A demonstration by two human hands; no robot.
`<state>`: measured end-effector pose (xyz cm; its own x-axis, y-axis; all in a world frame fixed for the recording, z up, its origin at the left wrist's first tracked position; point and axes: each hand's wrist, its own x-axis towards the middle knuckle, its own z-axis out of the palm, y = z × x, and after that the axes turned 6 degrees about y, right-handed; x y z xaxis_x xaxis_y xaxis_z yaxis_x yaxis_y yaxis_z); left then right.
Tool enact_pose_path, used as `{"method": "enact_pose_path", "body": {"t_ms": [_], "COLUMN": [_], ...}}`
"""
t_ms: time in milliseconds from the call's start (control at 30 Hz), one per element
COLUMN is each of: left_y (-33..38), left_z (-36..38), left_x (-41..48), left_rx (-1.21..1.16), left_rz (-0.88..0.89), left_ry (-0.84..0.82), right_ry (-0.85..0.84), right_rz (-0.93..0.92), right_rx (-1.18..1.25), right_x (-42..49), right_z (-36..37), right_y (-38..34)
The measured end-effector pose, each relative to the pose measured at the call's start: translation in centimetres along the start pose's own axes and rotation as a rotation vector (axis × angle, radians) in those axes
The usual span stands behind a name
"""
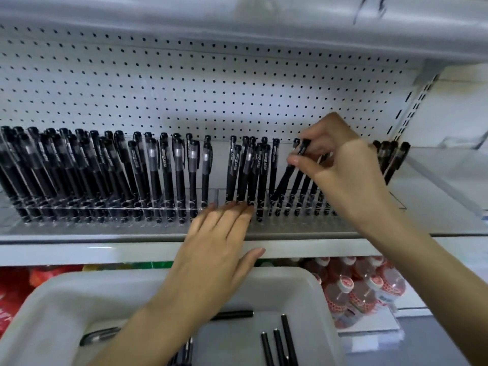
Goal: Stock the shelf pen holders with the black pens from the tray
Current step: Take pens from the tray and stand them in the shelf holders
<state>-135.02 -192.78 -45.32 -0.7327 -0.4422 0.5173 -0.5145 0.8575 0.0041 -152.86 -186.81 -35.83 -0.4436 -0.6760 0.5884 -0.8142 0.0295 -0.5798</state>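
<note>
Directly behind the row of clear, slotted acrylic pen holders (105, 208) rises a white perforated metal back panel (211, 88); the holders stand on a smooth white metal shelf (79, 249). Below them sits a pale grey, round-cornered plastic tray (303, 280) with slim black pens (287, 336) loose inside. The left hand (219, 249) lies flat, its straight fingers touching the holders' front. The right hand (340, 165), over their right part, pinches a tilted matte black capped pen (281, 182) whose lower end sits in a slot.
</note>
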Motion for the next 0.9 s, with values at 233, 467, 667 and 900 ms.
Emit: {"method": "enact_pose_path", "body": {"t_ms": [233, 467, 667, 900], "left_y": [-0.1, 0.1, 0.0, -0.3], "left_z": [0.1, 0.2, 0.4, 0.3], "left_x": [-0.1, -0.2, -0.2, -0.3], "left_rx": [-0.015, -0.012, -0.012, -0.047], "left_rz": [-0.004, -0.022, -0.021, -0.005], "left_ry": [0.005, 0.009, 0.011, 0.009], "right_ry": [0.035, -0.013, -0.164, -0.269], "right_rz": [-0.068, -0.217, -0.363, -0.289], "right_rx": [-0.014, -0.216, -0.418, -0.383], "right_x": [0.0, 0.4, 1.5, 3.2], "right_z": [1.0, 0.8, 0.3, -0.5], "right_y": [0.9, 0.4, 0.0, -1.4]}}
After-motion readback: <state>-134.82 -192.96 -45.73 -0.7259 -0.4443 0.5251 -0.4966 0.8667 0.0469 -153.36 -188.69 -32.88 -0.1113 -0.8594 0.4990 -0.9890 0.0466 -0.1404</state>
